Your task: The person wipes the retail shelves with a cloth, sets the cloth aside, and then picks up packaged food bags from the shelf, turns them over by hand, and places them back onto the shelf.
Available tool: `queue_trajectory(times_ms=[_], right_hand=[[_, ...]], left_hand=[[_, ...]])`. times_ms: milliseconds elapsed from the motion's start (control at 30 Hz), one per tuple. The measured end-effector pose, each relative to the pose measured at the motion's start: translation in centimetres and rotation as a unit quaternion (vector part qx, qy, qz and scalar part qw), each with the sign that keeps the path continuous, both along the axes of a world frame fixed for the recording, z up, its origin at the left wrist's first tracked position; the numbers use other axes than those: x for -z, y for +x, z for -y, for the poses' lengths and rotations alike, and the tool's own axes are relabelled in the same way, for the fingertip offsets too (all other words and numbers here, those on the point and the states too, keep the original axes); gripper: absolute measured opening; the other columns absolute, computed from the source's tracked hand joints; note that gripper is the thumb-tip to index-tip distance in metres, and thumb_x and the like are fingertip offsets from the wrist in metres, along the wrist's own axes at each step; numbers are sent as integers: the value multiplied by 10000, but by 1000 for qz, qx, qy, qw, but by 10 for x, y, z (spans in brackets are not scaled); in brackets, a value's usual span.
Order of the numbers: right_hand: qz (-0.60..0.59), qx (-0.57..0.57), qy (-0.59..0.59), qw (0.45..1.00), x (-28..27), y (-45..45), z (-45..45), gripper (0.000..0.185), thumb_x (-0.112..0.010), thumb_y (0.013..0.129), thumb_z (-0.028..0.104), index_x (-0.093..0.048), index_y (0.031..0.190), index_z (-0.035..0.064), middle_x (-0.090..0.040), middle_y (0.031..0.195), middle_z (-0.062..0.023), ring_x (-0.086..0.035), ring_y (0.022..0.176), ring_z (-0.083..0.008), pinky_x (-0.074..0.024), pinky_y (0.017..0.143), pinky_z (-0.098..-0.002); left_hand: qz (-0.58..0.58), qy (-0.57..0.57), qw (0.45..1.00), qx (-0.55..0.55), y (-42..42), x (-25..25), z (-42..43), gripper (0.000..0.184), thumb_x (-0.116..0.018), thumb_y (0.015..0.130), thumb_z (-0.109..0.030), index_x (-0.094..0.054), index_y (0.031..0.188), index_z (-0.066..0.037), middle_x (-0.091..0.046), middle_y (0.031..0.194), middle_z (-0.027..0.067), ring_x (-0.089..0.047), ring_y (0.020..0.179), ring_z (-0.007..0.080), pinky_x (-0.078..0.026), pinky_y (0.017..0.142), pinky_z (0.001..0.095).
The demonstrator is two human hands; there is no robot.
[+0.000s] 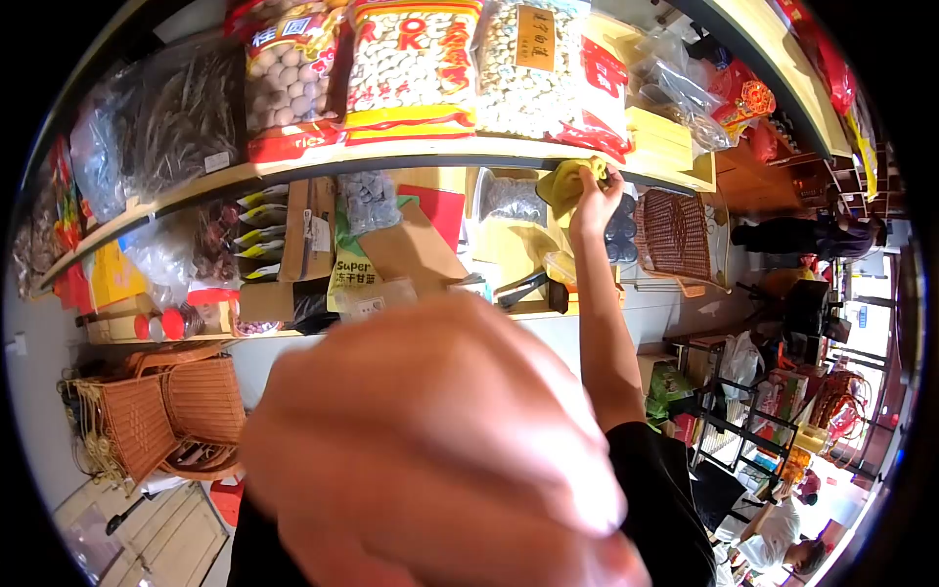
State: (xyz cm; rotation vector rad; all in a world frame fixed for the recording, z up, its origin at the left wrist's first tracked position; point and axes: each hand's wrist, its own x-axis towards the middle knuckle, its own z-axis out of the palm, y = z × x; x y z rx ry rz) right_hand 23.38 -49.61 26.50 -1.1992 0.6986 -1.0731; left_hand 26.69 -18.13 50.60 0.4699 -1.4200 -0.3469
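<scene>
Between one and two o'clock, the right hand (599,201) pinches a bunched yellow cloth (562,193) at the front edge of the upper shelf (391,152). The left hand (440,430) looms blurred around six o'clock; whether its fingers are spread or pressed together, I cannot tell. A red-and-yellow printed bag (414,68) lies on that shelf near twelve, a wicker chair (202,396) at eight

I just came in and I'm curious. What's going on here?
Someone's right hand is holding a bunched yellowish cloth at the front edge of a wooden shelf. Big full bags lie on that shelf. The left hand is very close to the camera and blurry, so I can't tell if it holds anything.
</scene>
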Motion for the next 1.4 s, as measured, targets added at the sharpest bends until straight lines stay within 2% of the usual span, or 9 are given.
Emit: queue_trajectory(times_ms=[100,233,433,567,900,967,1033,1133,1400], right_hand=[[-50,-2,-20,999,0,10,-21,354,-647,796,-8,-455,1093,18,-533,966,-79,-525,840,-139,-457,749,-256],[-185,-64,-202,960,11,13,-39,334,-685,801,35,-519,1090,9,-605,906,-78,-559,787,-139,-469,713,-264],[-56,91,-7,994,13,18,-6,306,-626,782,-44,-487,1053,-18,-559,978,-124,-559,824,-160,-491,730,-271],[-57,136,-40,988,22,35,-8,259,-581,783,-45,-478,1021,-34,-556,960,-123,-554,789,-159,-479,723,-265],[-91,-71,-112,987,15,26,-89,199,-583,749,-52,-552,934,16,-580,786,-38,-519,690,-88,-438,615,-236],[-87,-116,-136,980,0,26,-109,205,-584,743,-43,-566,936,24,-562,751,-18,-494,659,-83,-420,599,-231],[-117,-112,-182,970,-1,30,-120,204,-591,754,-29,-561,951,16,-560,766,-33,-492,670,-92,-423,618,-235],[-106,-45,-189,975,2,45,-126,179,-631,814,29,-536,965,13,-558,854,-65,-490,725,-112,-431,680,-255],[-120,-44,-186,974,16,70,-145,183,-672,774,35,-570,923,9,-572,830,-69,-514,748,-153,-443,706,-294]], left_hand=[[8,-23,1000,19,-7,-10,-9,356,-586,833,-256,-558,1026,42,-594,980,152,-575,825,226,-483,684,338],[12,-41,999,32,-12,-12,-19,339,-578,838,-242,-566,1024,41,-599,983,148,-579,843,224,-479,710,335],[19,-38,999,26,-13,-15,-35,315,-567,846,-221,-578,1022,39,-608,988,143,-585,871,221,-474,747,329],[26,-35,999,19,-15,-20,-41,299,-560,851,-208,-586,1020,38,-614,991,139,-589,889,218,-470,773,326],[-29,31,998,-40,-3,-1,-43,266,-541,863,-173,-606,1016,35,-628,998,130,-599,935,213,-461,836,317],[-117,174,968,-140,16,45,-42,260,-537,866,-166,-610,1015,34,-631,1000,129,-601,944,212,-459,848,315],[-191,361,879,-245,45,116,-39,237,-498,912,-110,-577,1098,13,-621,1029,86,-570,990,150,-451,850,289],[-241,404,796,-380,81,229,-47,263,-533,931,-156,-561,1158,-26,-622,1022,65,-592,919,135,-464,814,273],[-502,422,656,-374,149,261,-78,525,-566,869,-503,-530,1100,-33,-634,986,82,-609,832,168,-465,721,302]])
